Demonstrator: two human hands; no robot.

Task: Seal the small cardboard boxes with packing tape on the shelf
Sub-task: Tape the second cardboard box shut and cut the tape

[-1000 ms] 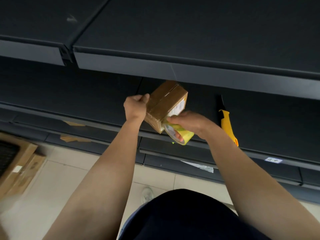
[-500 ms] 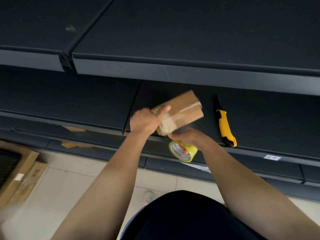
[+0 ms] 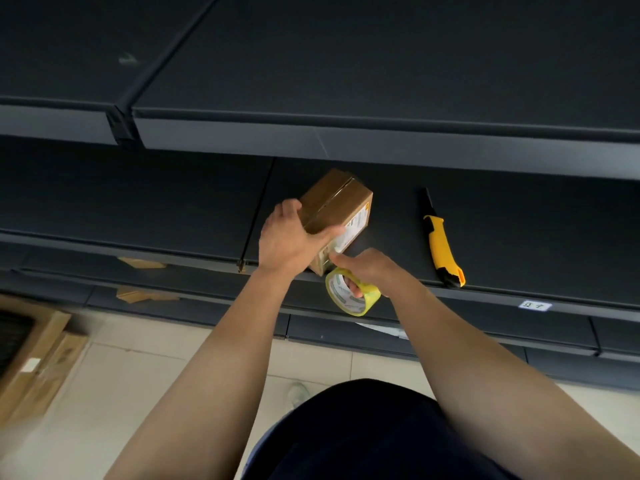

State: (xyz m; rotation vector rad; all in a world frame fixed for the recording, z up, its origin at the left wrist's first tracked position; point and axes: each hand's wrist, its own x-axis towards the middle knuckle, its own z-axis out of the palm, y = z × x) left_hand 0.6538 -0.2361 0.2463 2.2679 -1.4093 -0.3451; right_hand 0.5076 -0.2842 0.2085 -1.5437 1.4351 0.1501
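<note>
**A:** What's there, biggest first?

**B:** A dark shelf (image 3: 502, 237). A small cardboard box (image 3: 332, 202) sits near its front edge, flap seam up, its long axis running front to back and angled slightly right. The left hand (image 3: 287, 237) clasps it, fingers and thumb curled round its top.

**A:** The other hand?

**B:** The right hand (image 3: 367, 268) has fingers hooked through a yellow tape roll (image 3: 349, 296), one fingertip on the box's near end. A yellow utility knife (image 3: 441, 247) lies on the shelf to the right.

**A:** Any writing?

**B:** The box's white label (image 3: 353, 230) and the shelf tag (image 3: 535, 305) are too blurred to read.

Matt cardboard box (image 3: 334, 202), glossy tape (image 3: 351, 295)
</note>
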